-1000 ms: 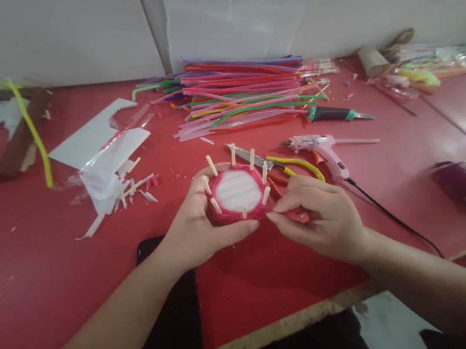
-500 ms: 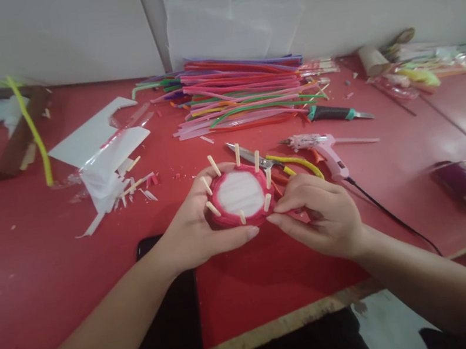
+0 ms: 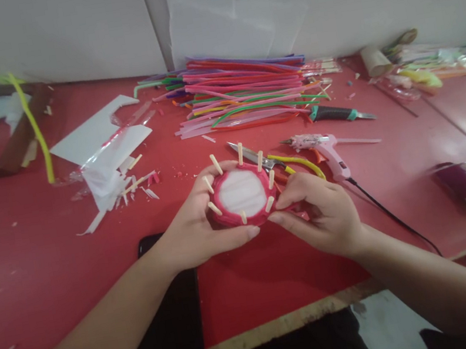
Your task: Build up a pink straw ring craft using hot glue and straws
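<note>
A round white disc with a red woven rim (image 3: 241, 192) and several short wooden sticks poking out of its edge is held just above the red table (image 3: 28, 262). My left hand (image 3: 195, 228) grips it from the left and below, thumb under its front edge. My right hand (image 3: 319, 210) pinches a red strip at the disc's right side, fingers closed on it.
A pile of coloured strips (image 3: 246, 92) lies behind. Scissors (image 3: 252, 156), yellow-handled pliers (image 3: 298, 163), a pink glue gun (image 3: 322, 150) with its black cord and a green knife (image 3: 337, 114) lie to the right. White plastic scraps (image 3: 100, 155) sit left. A black phone (image 3: 169, 304) lies under my left forearm.
Both hands and the disc have shifted slightly up and away. The disc has turned a little, and my right fingers have closed in nearer its rim.
</note>
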### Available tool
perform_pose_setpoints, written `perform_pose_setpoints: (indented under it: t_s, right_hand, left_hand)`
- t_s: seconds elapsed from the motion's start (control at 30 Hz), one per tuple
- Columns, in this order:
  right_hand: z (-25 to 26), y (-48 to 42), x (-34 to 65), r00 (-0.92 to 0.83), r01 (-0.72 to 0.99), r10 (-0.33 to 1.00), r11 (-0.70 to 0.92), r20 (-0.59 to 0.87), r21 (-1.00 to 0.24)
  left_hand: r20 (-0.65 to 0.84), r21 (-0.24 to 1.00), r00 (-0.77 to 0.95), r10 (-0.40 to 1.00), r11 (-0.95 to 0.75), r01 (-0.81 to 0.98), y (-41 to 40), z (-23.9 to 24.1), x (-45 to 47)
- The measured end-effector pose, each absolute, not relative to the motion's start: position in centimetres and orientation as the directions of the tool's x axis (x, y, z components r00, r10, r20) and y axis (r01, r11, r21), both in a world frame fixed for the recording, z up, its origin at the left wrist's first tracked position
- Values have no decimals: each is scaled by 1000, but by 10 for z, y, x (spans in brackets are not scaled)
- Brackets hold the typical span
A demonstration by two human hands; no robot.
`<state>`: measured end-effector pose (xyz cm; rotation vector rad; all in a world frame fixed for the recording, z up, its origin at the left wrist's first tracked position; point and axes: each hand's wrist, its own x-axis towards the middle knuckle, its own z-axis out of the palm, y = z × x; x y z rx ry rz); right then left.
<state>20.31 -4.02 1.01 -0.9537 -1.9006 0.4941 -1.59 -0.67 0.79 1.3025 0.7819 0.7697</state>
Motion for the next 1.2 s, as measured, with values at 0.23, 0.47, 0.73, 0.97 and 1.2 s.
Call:
perform_pose_setpoints:
  t_s: [0.23,0.47,0.73,0.97,1.2]
  right_hand:
    - [11,-38,209,-439,266,759,622,482,-737]
    - [11,-38,208,-384,306,806,572,451,-761]
    - [9,-40,203,-331,370,800,598,500,-711]
    - [6,-42,200,-338,376,760,649,555,-661]
    - [7,-43,198,-326,378,756,655,568,-654]
  left_hand:
    - [-19,999,590,807,45,-30,-7,6,-19]
    - [-69,995,561,825,17,97,-7,7,-20]
    - [-63,993,485,872,6,117,-11,7,-14]
    - [-23,1000,518,855,25,3,-11,8,-12]
    - [-38,999,467,883,40,4,-11,8,-11]
